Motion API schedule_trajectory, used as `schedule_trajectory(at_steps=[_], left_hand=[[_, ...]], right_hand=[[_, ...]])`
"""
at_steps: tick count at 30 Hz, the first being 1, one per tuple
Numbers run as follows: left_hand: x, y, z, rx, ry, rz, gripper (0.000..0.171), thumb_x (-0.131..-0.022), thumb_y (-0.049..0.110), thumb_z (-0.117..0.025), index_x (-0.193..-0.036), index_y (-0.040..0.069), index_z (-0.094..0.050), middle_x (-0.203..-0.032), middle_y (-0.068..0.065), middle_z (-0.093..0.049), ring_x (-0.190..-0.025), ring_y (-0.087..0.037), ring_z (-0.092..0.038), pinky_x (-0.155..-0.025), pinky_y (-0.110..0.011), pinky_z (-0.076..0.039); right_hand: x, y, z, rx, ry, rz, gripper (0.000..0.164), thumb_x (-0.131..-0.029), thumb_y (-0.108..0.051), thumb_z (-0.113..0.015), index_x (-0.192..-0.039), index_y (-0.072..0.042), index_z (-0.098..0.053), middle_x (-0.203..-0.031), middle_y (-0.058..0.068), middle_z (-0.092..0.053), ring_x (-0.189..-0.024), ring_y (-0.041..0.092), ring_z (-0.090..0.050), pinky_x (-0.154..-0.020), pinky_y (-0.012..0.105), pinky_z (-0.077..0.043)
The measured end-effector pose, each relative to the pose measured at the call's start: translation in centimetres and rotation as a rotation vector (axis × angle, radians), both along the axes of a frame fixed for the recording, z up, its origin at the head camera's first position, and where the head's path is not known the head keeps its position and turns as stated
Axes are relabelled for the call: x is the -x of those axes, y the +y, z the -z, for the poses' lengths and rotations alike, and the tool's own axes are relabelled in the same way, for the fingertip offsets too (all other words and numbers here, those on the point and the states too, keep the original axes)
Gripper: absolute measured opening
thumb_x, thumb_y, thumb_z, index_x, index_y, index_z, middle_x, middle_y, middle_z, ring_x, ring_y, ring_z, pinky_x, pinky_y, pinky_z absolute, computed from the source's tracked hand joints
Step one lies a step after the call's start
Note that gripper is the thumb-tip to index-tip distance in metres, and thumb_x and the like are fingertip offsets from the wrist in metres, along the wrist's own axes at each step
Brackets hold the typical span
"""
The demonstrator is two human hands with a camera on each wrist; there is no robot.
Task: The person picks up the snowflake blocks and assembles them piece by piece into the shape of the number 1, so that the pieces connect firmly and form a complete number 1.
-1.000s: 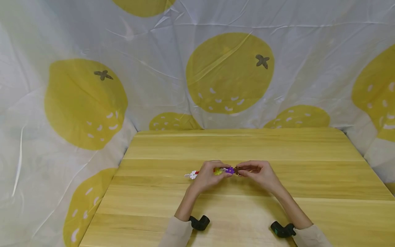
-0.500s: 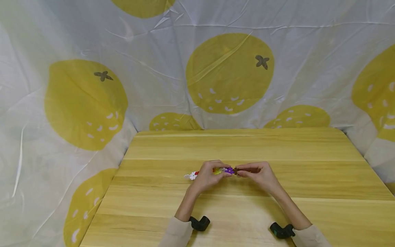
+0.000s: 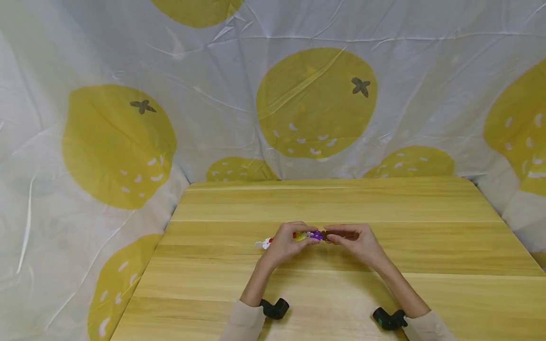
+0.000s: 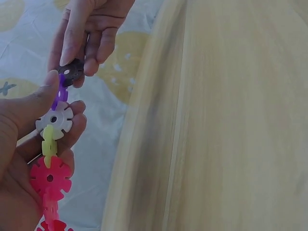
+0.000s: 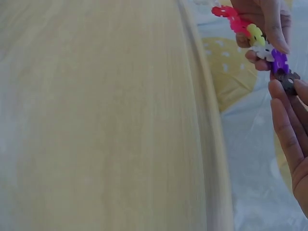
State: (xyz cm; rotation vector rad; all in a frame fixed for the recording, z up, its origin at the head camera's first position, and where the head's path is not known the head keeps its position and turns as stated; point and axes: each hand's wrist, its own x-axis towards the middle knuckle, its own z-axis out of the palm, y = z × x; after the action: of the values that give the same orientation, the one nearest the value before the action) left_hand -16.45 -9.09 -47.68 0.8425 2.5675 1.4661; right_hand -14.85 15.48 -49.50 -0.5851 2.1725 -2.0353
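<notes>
My left hand (image 3: 289,242) grips a chain of slotted plastic snowflake discs, its thumb on the purple disc (image 4: 60,94). Below that one, in the left wrist view, come a white disc (image 4: 63,118), a yellow-green disc (image 4: 49,144) and a pinkish-red disc (image 4: 60,181), slotted crosswise. White discs (image 3: 266,243) stick out left of the hand in the head view. Between thumb and fingers, my right hand (image 3: 360,242) pinches a dark brown disc (image 4: 75,72) against the purple one. How deep their slots sit is hidden by the fingers.
Both hands are above a wooden table (image 3: 324,199). A white cloth with yellow fruit prints (image 3: 315,102) hangs behind and to the sides. Black wrist devices (image 3: 275,309) are on both forearms, by the sleeves.
My right hand has shifted slightly left, its fingertips covering more of the brown disc, which stays against the purple one. The left hand has barely moved.
</notes>
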Motion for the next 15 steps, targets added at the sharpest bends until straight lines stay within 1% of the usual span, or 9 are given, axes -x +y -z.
schedule_trajectory(at_steps=[3, 7, 12, 15], left_hand=[[-0.05, -0.03, -0.05, 0.005, 0.001, -0.002, 0.03, -0.093, 0.021, -0.079, -0.119, 0.008, -0.078, -0.109, -0.004, -0.079, -0.106, -0.017, -0.073, -0.098, -0.032, -0.056], [-0.09, -0.03, -0.11, 0.001, -0.012, -0.002, 0.031, -0.093, 0.021, -0.079, -0.12, 0.008, -0.078, -0.11, -0.004, -0.079, -0.107, -0.018, -0.073, -0.099, -0.033, -0.056], [-0.09, -0.07, -0.16, -0.004, -0.023, -0.006, 0.032, -0.094, 0.023, -0.078, -0.123, 0.011, -0.077, -0.116, -0.003, -0.078, -0.114, -0.018, -0.071, -0.103, -0.033, -0.055], [-0.02, -0.14, -0.17, -0.001, -0.024, -0.014, 0.034, -0.094, 0.025, -0.077, -0.127, 0.014, -0.075, -0.123, -0.002, -0.077, -0.113, -0.017, -0.07, -0.096, -0.03, -0.056]], right_hand=[[0.03, 0.06, 0.08, 0.009, 0.003, -0.001, 0.028, -0.097, -0.006, -0.07, -0.122, 0.006, -0.073, -0.118, 0.025, -0.074, -0.095, 0.019, -0.079, -0.085, 0.048, -0.059], [0.07, 0.03, 0.15, 0.024, 0.023, -0.003, 0.026, -0.097, -0.004, -0.07, -0.12, 0.009, -0.073, -0.116, 0.023, -0.075, -0.094, 0.022, -0.079, -0.084, 0.049, -0.059], [0.11, -0.01, 0.15, 0.072, 0.02, 0.007, 0.029, -0.099, -0.004, -0.068, -0.122, 0.013, -0.069, -0.113, 0.012, -0.079, -0.093, 0.02, -0.079, -0.083, 0.051, -0.059], [0.11, 0.05, 0.1, 0.104, 0.006, 0.032, 0.03, -0.099, -0.004, -0.067, -0.124, 0.014, -0.068, -0.11, 0.005, -0.08, -0.092, 0.018, -0.079, -0.083, 0.05, -0.059]])
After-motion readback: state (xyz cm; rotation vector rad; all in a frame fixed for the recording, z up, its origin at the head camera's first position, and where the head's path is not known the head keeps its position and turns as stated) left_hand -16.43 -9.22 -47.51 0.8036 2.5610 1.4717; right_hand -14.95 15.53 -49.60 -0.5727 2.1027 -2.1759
